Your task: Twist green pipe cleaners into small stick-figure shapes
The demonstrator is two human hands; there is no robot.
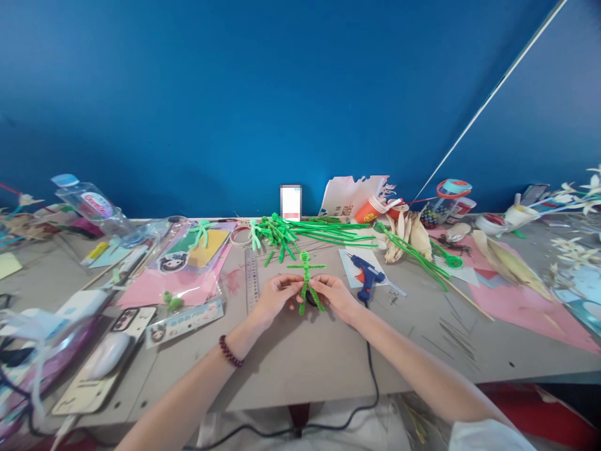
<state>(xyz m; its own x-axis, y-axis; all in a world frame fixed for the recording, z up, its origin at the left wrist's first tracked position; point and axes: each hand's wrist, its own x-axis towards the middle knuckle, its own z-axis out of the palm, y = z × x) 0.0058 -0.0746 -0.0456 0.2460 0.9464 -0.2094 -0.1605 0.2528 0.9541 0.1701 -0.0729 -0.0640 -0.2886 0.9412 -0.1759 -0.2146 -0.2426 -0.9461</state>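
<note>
A small stick figure bent from bright green pipe cleaners (306, 269) is held upright over the table, with a coiled head, straight side arms and two spread legs. My left hand (280, 294) pinches it from the left, near the top of the legs. From the other side, my right hand (334, 295) pinches it at about the same height. Something small and dark shows partly behind the legs. Behind the figure lies a pile of green pipe-cleaner pieces (278, 235) with long green stems (333, 233). A clear ruler (252, 282) lies left of my left hand.
A blue glue gun (369, 275) rests on paper at the right, its black cord (373, 369) running over the table edge. Dried husks (410, 237) and red paper cups (369, 210) stand behind. At left are a plastic bottle (96, 203), pink sheets (154, 289) and a phone (134, 326).
</note>
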